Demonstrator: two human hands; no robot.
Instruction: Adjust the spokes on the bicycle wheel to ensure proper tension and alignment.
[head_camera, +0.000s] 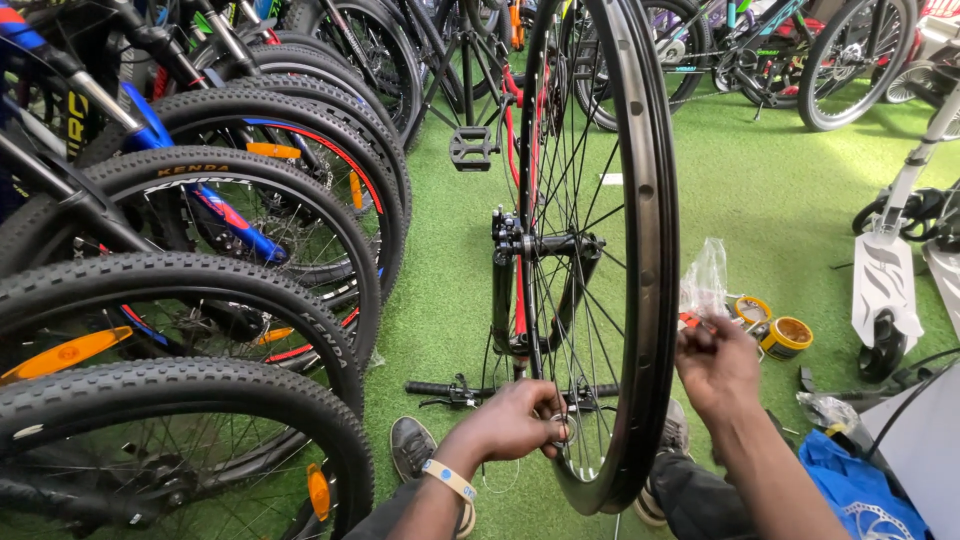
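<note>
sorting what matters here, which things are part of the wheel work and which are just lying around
In use:
bare wheel on the upside-down bike
spokes
left hand, on the spokes near the rim
right hand, raised beside the rim

Lying about:
parked bikes
tape rolls
clear plastic bag
white scooter
blue bag

Bright, even daylight falls across the green turf (780, 200), shadows soft, a faint sheen on the black rim (655, 250), focus sharp throughout, with wide-angle bending toward the frame's edges.
</note>
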